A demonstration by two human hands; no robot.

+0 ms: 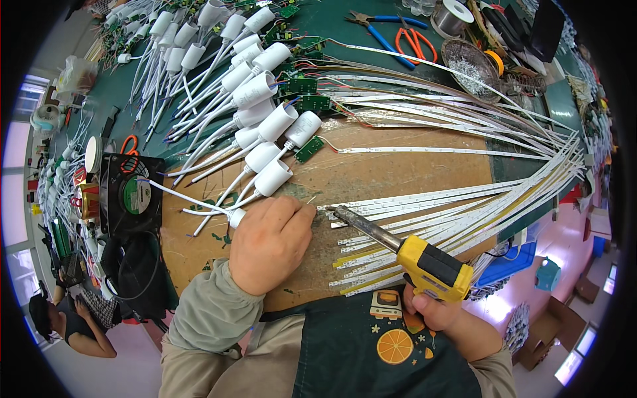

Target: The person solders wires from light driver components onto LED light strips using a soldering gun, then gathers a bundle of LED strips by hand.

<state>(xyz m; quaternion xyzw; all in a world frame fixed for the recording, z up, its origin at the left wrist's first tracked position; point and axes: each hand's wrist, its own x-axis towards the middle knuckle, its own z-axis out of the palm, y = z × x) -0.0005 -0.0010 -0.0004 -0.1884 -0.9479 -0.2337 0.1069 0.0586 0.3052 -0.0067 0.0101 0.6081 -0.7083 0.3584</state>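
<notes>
My left hand (273, 242) is closed round a white plastic lamp socket (235, 217), most of it hidden under the fingers. Its white cable runs out to the left, and a thin wire end (311, 199) pokes past my fingertips. In my right hand (431, 310) is a yellow and black soldering gun (436, 267). The metal tip of the gun reaches the left ends of flat white LED strips (424, 199), which fan out from a bundle at the right. Just beyond my left hand lie several more sockets (273, 177), some wired to green circuit boards (309, 150).
A brown board (424, 151) covers part of the green table. At left stand a black fan (133, 192) and orange-handled scissors (130, 145). Blue-handled pliers (391, 45), a solder spool (452, 18) and a round dish (472, 69) lie at the back. Another person (73, 318) sits at lower left.
</notes>
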